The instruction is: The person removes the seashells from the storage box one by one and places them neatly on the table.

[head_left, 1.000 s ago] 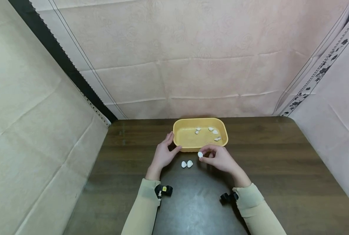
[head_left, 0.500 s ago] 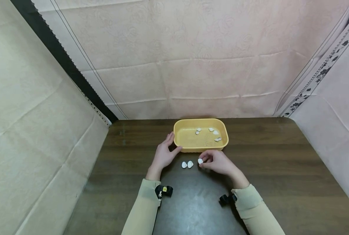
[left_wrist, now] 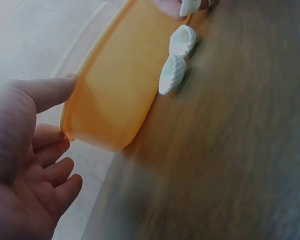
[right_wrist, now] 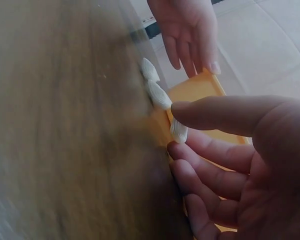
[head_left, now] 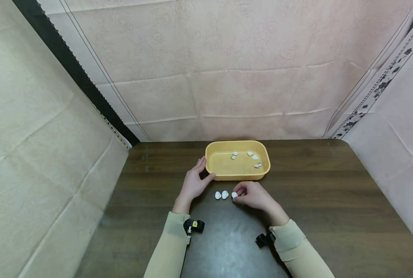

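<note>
A yellow tray holds several small white shells. At its left end, my left hand touches the rim with thumb and fingers spread; the left wrist view shows this hand at the tray's edge. Two white shells lie side by side on the table in front of the tray. To their right, my right hand pinches another shell just above or on the table. In the right wrist view this shell is between thumb and fingers.
The brown wooden table extends around the tray, with a dark grey sheen between the forearms. Pale cloth hangs behind the table's far edge and along both sides. Each wrist wears a small black camera.
The right hand has moved from the tray's front edge toward me and slightly left, bringing its shell level with the two on the table. My left hand has stayed at the tray.
</note>
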Tool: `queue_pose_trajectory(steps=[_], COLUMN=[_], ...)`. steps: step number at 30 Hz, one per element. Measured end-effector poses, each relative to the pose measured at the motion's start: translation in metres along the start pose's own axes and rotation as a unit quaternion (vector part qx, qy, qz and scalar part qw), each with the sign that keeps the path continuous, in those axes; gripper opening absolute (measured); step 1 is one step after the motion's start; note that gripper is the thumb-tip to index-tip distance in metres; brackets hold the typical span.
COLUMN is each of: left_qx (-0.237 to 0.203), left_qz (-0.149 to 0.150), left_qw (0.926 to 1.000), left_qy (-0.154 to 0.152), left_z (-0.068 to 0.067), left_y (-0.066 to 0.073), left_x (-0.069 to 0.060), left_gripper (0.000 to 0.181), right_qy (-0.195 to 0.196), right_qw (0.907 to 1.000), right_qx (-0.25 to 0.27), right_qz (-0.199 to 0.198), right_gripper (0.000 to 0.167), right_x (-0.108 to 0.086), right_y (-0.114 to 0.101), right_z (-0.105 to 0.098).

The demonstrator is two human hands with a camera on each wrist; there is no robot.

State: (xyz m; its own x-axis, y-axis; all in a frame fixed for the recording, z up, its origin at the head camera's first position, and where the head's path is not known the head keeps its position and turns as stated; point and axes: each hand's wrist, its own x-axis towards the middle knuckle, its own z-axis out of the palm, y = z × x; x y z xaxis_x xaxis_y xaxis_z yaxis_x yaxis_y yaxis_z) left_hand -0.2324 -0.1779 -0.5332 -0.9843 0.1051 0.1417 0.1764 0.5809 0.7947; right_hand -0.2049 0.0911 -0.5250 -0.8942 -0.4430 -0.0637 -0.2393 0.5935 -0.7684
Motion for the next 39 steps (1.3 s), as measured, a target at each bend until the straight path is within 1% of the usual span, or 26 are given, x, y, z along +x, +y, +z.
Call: queue_pose_trajectory(steps=[7, 13, 16, 24, 39], left_qx=[0.002, 0.005, 0.003, 0.002, 0.001], left_qz=[-0.002, -0.007, -0.005, 0.003, 0.000], left_qw=[1.0000, 1.0000, 1.0000, 1.0000, 1.0000], left_qy=[-0.001, -0.004, -0.003, -0.001, -0.002], left_z=[-0.001, -0.001, -0.001, 0.000, -0.001], left_y=[-0.001, 0.000, 0.001, 0.001, 0.003], left_x=[0.000, -0.002, -0.002, -0.001, -0.001], left_gripper=[0.076, 0.076, 0.076, 0.075, 0.077], right_qy=[0.015, 0.019, 0.022, 0.028, 0.040], right_qw=[0.9997, 0.9993, 0.9989, 0.9982, 0.9973], right_qx=[-0.012, -0.019, -0.025, -0.037, -0.047], right_qz=[0.015, 0.025, 0.033, 0.039, 0.040], right_gripper=[0.019, 0.020, 0.019, 0.019, 0.020], right_x=[0.000, 0.000, 0.001, 0.001, 0.003], right_y=[-0.006, -0.005, -0.006, -0.008, -0.008], right_z=[0.005, 0.010, 0.011, 0.011, 0.015])
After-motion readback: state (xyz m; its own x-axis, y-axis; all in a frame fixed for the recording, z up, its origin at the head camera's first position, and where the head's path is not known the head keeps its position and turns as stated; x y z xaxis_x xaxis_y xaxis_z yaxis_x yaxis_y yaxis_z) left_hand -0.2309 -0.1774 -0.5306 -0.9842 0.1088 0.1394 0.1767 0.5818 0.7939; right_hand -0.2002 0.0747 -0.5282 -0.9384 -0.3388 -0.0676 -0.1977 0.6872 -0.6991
